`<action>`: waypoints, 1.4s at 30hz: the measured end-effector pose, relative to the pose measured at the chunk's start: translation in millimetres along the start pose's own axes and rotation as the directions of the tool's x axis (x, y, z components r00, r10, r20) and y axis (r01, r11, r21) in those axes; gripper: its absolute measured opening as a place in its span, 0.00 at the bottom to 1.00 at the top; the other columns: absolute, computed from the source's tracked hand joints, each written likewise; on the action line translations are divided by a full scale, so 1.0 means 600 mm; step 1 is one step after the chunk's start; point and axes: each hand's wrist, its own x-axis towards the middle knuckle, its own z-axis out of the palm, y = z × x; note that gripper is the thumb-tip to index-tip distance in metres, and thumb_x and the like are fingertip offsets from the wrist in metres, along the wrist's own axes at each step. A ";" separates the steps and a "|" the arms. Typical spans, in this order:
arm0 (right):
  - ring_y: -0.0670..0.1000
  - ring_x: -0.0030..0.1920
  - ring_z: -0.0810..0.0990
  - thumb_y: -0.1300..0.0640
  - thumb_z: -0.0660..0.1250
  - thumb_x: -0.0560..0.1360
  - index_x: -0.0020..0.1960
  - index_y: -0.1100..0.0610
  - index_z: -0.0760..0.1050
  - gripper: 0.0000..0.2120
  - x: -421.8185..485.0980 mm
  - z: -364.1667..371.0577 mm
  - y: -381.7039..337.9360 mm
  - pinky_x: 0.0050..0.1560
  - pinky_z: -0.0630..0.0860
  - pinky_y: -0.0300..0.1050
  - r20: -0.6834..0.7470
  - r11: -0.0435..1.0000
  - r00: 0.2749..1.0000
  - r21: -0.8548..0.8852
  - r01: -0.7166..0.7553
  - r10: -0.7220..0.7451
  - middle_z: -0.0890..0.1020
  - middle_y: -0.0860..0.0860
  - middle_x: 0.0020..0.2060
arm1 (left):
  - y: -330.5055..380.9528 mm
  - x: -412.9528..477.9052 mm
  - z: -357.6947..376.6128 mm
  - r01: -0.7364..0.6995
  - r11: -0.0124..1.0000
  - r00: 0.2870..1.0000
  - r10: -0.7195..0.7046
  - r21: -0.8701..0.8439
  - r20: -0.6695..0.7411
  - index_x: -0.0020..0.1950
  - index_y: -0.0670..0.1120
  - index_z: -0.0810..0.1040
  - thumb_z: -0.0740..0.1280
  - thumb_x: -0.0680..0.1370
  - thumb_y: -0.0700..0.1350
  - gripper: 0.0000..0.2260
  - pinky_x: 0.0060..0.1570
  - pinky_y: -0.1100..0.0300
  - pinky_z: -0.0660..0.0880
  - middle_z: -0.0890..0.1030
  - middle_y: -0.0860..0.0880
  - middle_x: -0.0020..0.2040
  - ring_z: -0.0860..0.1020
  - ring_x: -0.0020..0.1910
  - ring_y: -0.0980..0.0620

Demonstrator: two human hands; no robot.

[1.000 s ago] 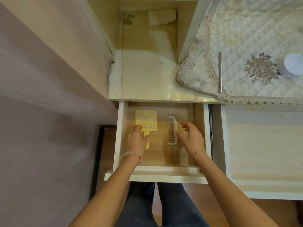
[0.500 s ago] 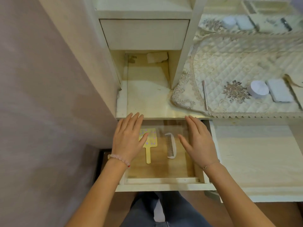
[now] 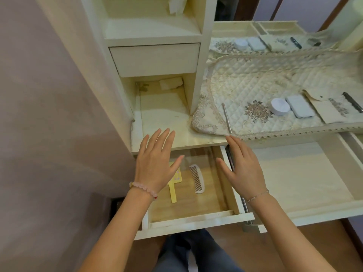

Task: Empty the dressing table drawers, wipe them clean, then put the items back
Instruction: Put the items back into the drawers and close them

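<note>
The open drawer holds two things on its wooden floor: a yellow paddle with pastel dots toward its left side, handle pointing to the drawer front, and a white comb just beside it near the middle, apart from it. Above the drawer's left half the left hand spreads with straight fingers and grips nothing, covering the paddle's head; the right hand does the same over the drawer's right wall. Right of the drawer a wide drawer stands pulled out. Behind the drawer, a cubby holds a folded white cloth, under a closed small drawer.
</note>
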 end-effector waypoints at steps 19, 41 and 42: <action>0.53 0.69 0.66 0.40 0.53 0.75 0.73 0.56 0.61 0.30 -0.045 -0.139 0.170 0.69 0.65 0.52 -0.133 0.992 0.984 -0.030 -0.120 0.115 0.69 0.52 0.69 | 0.191 0.063 -0.015 -0.141 0.990 0.988 0.141 -0.004 -0.060 0.68 0.42 0.71 0.57 0.76 0.60 0.28 0.66 0.46 0.64 0.75 0.45 0.65 0.70 0.67 0.45; 0.54 0.68 0.68 0.40 0.51 0.75 0.72 0.56 0.63 0.31 -0.122 -0.281 0.502 0.67 0.67 0.53 -0.030 1.000 0.999 0.015 -0.020 0.020 0.71 0.53 0.68 | 0.561 0.056 0.048 0.008 0.997 1.000 -0.007 0.077 -0.020 0.67 0.42 0.72 0.55 0.76 0.60 0.28 0.65 0.46 0.67 0.77 0.45 0.63 0.72 0.66 0.45; 0.54 0.68 0.68 0.40 0.51 0.75 0.72 0.56 0.63 0.31 -0.123 -0.285 0.511 0.67 0.67 0.53 -0.030 1.000 0.999 0.018 -0.024 0.025 0.71 0.53 0.68 | 0.570 0.062 0.051 0.004 0.997 1.000 -0.001 0.072 -0.028 0.66 0.42 0.73 0.55 0.76 0.59 0.27 0.65 0.46 0.67 0.77 0.45 0.63 0.72 0.65 0.45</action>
